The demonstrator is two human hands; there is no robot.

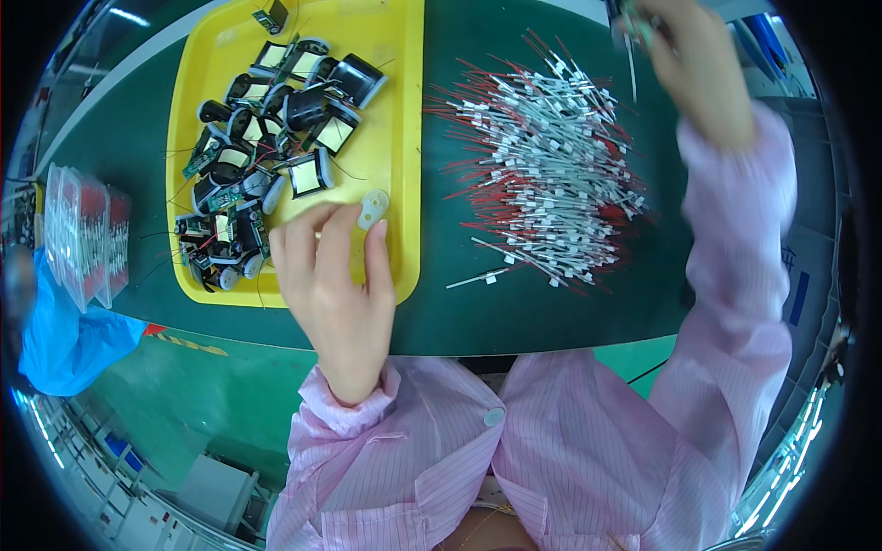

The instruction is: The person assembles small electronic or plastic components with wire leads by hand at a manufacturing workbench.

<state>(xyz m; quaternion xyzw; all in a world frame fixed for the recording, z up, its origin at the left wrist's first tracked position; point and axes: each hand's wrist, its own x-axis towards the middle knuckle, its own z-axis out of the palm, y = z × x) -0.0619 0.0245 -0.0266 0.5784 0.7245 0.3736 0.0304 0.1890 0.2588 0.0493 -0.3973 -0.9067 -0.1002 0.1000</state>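
Note:
My left hand [335,285] is over the near right corner of a yellow tray [404,165]. Its thumb and index finger pinch the lower end of a pale rounded piece with small holes [373,208]. Whether more of that piece is hidden behind the fingers, I cannot tell. Left of the hand lie black cylindrical parts [305,108] with cream pads, thin wires and green circuit boards [204,154]. At the far right edge of the table, my right hand [684,46], blurred, is closed round a dark and green thing with a thin grey rod [632,69] pointing down.
A large heap of thin grey leads with red ends and white tags [542,165] covers the table right of the tray. Clear plastic boxes [87,234] holding similar leads stand at the left edge. A blue bag [69,331] hangs below them. The green table's [441,321] near edge curves before me.

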